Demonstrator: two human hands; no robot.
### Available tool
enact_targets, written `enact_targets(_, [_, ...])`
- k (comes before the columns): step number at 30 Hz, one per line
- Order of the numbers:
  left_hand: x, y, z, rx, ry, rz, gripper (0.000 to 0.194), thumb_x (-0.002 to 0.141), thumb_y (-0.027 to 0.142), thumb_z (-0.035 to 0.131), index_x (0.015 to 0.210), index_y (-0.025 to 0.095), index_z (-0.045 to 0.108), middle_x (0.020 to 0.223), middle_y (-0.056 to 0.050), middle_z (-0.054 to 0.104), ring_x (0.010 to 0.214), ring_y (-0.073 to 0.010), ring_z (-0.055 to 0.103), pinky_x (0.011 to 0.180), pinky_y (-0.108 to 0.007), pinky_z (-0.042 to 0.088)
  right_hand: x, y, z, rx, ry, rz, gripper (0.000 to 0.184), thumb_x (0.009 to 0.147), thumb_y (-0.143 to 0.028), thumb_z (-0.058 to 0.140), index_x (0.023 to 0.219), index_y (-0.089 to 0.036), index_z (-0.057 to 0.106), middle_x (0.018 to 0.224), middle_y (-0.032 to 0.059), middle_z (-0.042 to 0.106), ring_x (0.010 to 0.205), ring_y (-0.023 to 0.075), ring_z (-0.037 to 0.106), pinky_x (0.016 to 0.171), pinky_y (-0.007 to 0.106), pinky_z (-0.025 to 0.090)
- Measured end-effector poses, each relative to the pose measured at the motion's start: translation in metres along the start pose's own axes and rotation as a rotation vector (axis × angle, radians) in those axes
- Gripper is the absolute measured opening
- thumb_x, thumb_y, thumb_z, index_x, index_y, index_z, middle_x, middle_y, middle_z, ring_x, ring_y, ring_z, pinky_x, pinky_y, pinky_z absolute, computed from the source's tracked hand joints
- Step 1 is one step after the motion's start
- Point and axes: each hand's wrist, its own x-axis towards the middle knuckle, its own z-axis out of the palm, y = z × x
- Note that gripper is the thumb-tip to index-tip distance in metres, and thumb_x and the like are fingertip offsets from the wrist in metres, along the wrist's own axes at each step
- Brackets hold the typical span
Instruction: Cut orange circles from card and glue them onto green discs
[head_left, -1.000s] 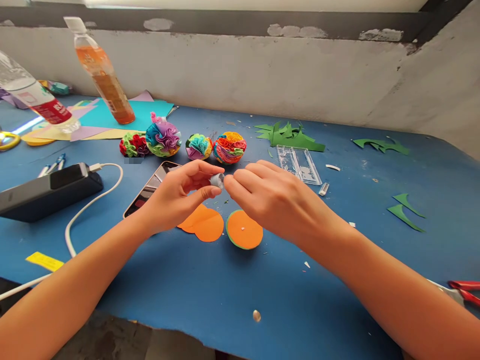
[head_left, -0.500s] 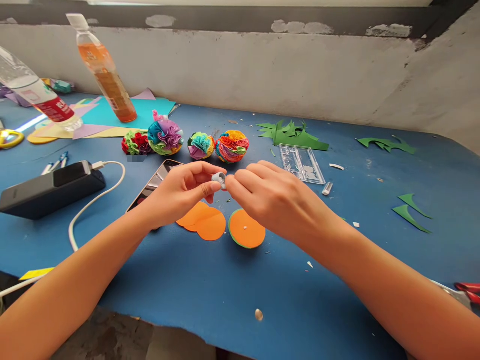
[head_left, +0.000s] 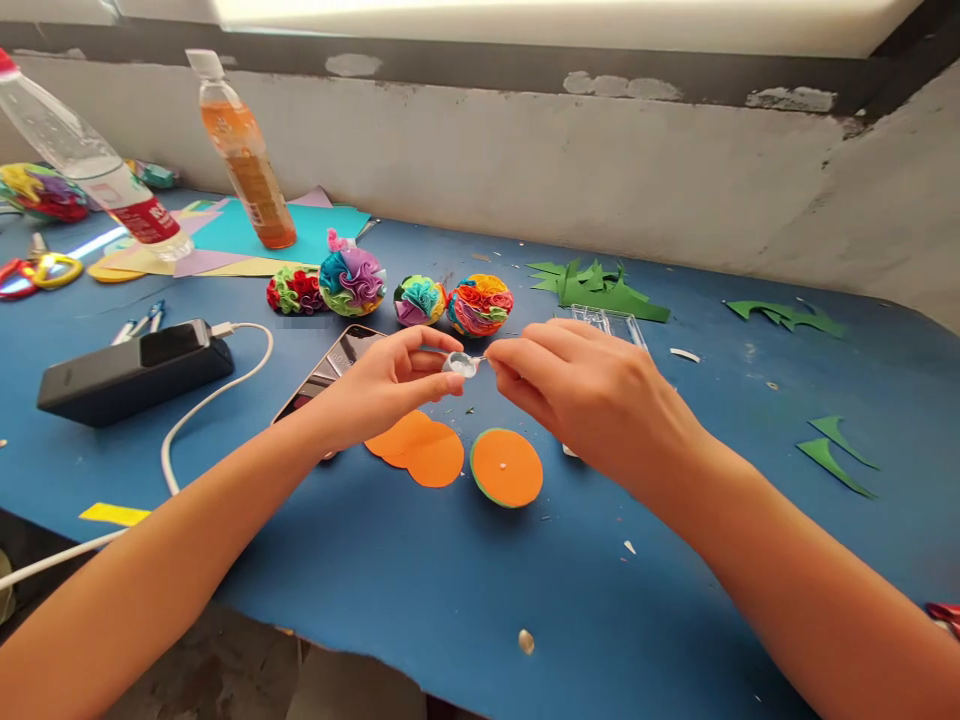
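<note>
Between its thumb and fingers my left hand (head_left: 397,375) holds a small pale round cap or pot (head_left: 460,365), tilted so its hollow shows. My right hand (head_left: 585,385) pinches a thin, small stick-like piece (head_left: 481,359) at the rim of that pot; most of the piece is hidden by the fingers. Below the hands lies an orange paper disc (head_left: 507,468) with a green edge and a white dot in its middle. Overlapping plain orange paper circles (head_left: 431,453) lie to its left. A phone (head_left: 330,370) is partly behind my left hand.
Several ruffled paper balls (head_left: 480,305) line up beyond my hands. Green paper scraps (head_left: 600,288) and a clear plastic case (head_left: 611,322) lie at the back right. Two bottles, one with orange drink (head_left: 251,165), stand at the back left. A power bank (head_left: 135,370) trails a white cable (head_left: 199,385).
My right hand has drawn slightly away from the pot, and the thin piece now shows between them. The pot's hollow has turned more toward me. The view has shifted a little left.
</note>
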Motion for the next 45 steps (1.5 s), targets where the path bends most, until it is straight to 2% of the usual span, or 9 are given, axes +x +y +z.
enact_targets(10, [0.004, -0.024, 0.001, 0.775, -0.071, 0.098, 0.027, 0.083, 0.019, 0.05, 0.108, 0.018, 0.056, 0.126, -0.011, 0.059, 0.124, -0.0269, 0.048, 0.105, -0.047, 0.035, 0.002, 0.001, 0.004, 0.271, -0.145, 0.213, 0.021, 0.091, -0.017, 0.046, 0.084, -0.015, 0.067, 0.078, 0.0041, 0.068, 0.066, 0.0148, 0.057, 0.058, 0.025, 0.039])
enact_targets(15, [0.001, -0.007, -0.001, 0.582, 0.095, 0.135, 0.024, 0.085, 0.026, 0.05, 0.103, 0.018, 0.063, 0.11, -0.007, 0.067, 0.106, -0.0225, 0.059, 0.094, -0.04, 0.045, 0.0, -0.002, 0.008, 0.228, -0.248, 0.164, 0.024, 0.09, -0.015, 0.046, 0.088, -0.017, 0.069, 0.073, 0.0028, 0.061, 0.059, 0.013, 0.05, 0.051, 0.025, 0.033])
enact_targets(18, [0.0, 0.0, -0.001, 0.326, 0.075, 0.097, 0.024, 0.084, 0.037, 0.057, 0.093, 0.017, 0.067, 0.094, -0.005, 0.071, 0.091, -0.0203, 0.064, 0.082, -0.034, 0.05, 0.0, -0.004, 0.01, 0.124, -0.209, 0.048, 0.027, 0.09, -0.009, 0.044, 0.088, -0.019, 0.069, 0.074, 0.003, 0.061, 0.059, 0.0132, 0.047, 0.056, 0.026, 0.034])
enact_targets(23, [-0.001, 0.001, 0.0, -0.024, 0.048, 0.019, 0.024, 0.073, 0.031, 0.072, 0.09, 0.015, 0.066, 0.088, -0.005, 0.073, 0.087, -0.0196, 0.068, 0.079, -0.032, 0.054, -0.001, -0.002, 0.011, 0.066, -0.078, -0.081, 0.023, 0.09, -0.008, 0.047, 0.091, -0.019, 0.068, 0.082, 0.0021, 0.068, 0.069, 0.014, 0.055, 0.064, 0.028, 0.037])
enact_targets(32, [-0.003, 0.004, -0.001, -0.03, 0.012, 0.038, 0.022, 0.071, 0.026, 0.075, 0.088, 0.015, 0.066, 0.079, -0.004, 0.073, 0.08, -0.0191, 0.069, 0.073, -0.031, 0.056, 0.003, 0.001, 0.005, 0.176, 0.016, -0.152, 0.017, 0.094, -0.016, 0.047, 0.092, -0.02, 0.063, 0.08, -0.0008, 0.071, 0.076, 0.0121, 0.061, 0.071, 0.026, 0.043])
enact_targets(35, [-0.003, 0.005, 0.0, -0.053, 0.019, 0.016, 0.021, 0.071, 0.025, 0.074, 0.087, 0.015, 0.067, 0.08, -0.004, 0.073, 0.08, -0.019, 0.069, 0.076, -0.032, 0.057, 0.001, 0.013, -0.001, 0.055, -0.108, 0.108, 0.014, 0.091, -0.029, 0.052, 0.09, -0.02, 0.063, 0.085, 0.0044, 0.071, 0.077, 0.0174, 0.063, 0.065, 0.029, 0.044])
enact_targets(40, [-0.004, 0.007, 0.0, -0.081, 0.021, 0.008, 0.018, 0.072, 0.023, 0.073, 0.088, 0.017, 0.069, 0.084, -0.004, 0.074, 0.083, -0.0178, 0.07, 0.08, -0.031, 0.057, -0.022, 0.044, 0.01, -0.177, -0.721, 0.744, 0.041, 0.085, -0.053, 0.052, 0.086, -0.014, 0.064, 0.068, 0.0117, 0.066, 0.06, 0.0259, 0.06, 0.045, 0.031, 0.036])
enact_targets(42, [-0.005, 0.007, 0.0, -0.052, 0.021, 0.009, 0.017, 0.073, 0.022, 0.071, 0.089, 0.017, 0.07, 0.086, -0.004, 0.074, 0.084, -0.0181, 0.07, 0.08, -0.032, 0.057, -0.03, 0.051, 0.018, -0.078, -0.834, 0.844, 0.052, 0.084, -0.059, 0.046, 0.098, -0.012, 0.063, 0.072, 0.0131, 0.067, 0.062, 0.0269, 0.061, 0.046, 0.031, 0.037])
enact_targets(45, [-0.006, 0.008, -0.001, -0.002, 0.038, 0.021, 0.017, 0.074, 0.022, 0.069, 0.09, 0.016, 0.07, 0.086, -0.004, 0.074, 0.085, -0.0188, 0.07, 0.08, -0.032, 0.057, -0.033, 0.051, 0.025, 0.121, -0.852, 0.897, 0.051, 0.083, -0.054, 0.047, 0.111, -0.014, 0.059, 0.087, 0.0119, 0.069, 0.07, 0.0254, 0.063, 0.052, 0.032, 0.042])
